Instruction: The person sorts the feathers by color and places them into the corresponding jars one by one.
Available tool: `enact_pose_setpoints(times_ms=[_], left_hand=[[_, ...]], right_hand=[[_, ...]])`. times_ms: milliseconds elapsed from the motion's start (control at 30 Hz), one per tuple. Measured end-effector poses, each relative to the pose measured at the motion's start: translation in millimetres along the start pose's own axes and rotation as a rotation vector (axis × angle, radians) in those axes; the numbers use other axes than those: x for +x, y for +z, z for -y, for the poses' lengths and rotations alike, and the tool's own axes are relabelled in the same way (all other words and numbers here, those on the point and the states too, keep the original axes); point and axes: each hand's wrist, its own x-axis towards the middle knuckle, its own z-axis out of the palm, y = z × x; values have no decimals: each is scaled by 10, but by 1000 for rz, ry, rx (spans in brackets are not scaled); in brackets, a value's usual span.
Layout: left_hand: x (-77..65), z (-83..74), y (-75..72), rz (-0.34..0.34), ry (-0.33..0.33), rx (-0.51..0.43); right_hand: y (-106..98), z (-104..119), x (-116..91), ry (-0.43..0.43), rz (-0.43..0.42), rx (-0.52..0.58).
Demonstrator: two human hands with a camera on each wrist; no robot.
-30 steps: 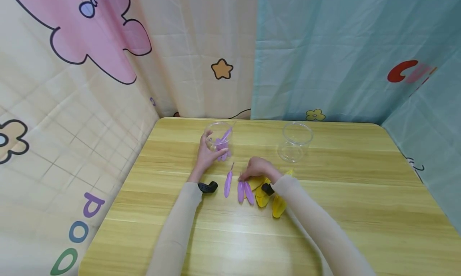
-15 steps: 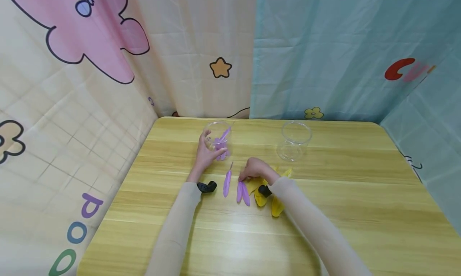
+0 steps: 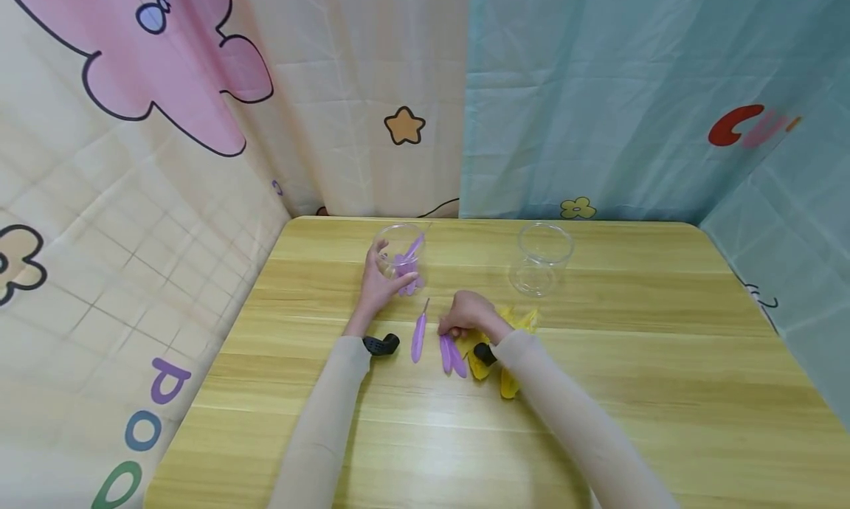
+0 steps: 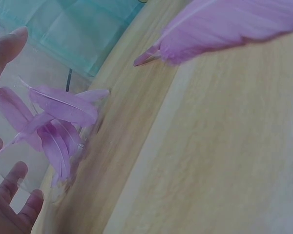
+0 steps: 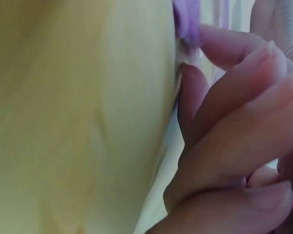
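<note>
Nearest to me, two pale sleeves [image 3: 578, 414] stretch over the pale wooden bench [image 3: 412, 450], each with a small black device at the wrist, the left one [image 3: 381, 344] showing more plainly. Just past the cuffs lie the yellow feathers [image 3: 508, 385], loosely heaped and partly hidden under the right wrist. Beside them, to their left, a pair of purple feathers [image 3: 446, 355] lies with the tips fanned toward the person. The right hand [image 3: 468, 315] bends over their upper ends, fingers curled, pinching there between thumb and forefinger (whether it has one or both, I can't tell). A loose purple feather [image 3: 418, 339] rests on its own in the space between the hands, its bare quill pointing away from the person.

Farther out, the left hand [image 3: 378, 285] is wrapped partway round a clear plastic cup [image 3: 398, 236], thumb on the near side and fingers spread on the other. The cup stands upright, and inside it several purple feathers [image 4: 63, 105] sit crossed over one another at different slants. Well apart to the right stands a second clear cup [image 3: 541, 255], also upright.

Behind the bench's far edge hang a cream curtain [image 3: 345, 140], printed with an orange star [image 3: 404, 126], and a blue-green curtain [image 3: 564, 111] next to it.
</note>
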Motion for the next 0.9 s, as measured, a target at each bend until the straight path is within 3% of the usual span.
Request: enact_pose_setpoints(times_ms=[67,267,633,900], left_hand=[[-2,-6,-6,-3,-1,-7],[5,-25,-19,-10,0,4],[-11,6,0,3,-27,-17],[1,22,7,2,10,-35]], right_hand=[[-8,11,-10,4,2,-8],[9,9,-14,-7,32,108],[22,-30,-43,-28,47,88],[-61,-64,-34,-37,61,97]])
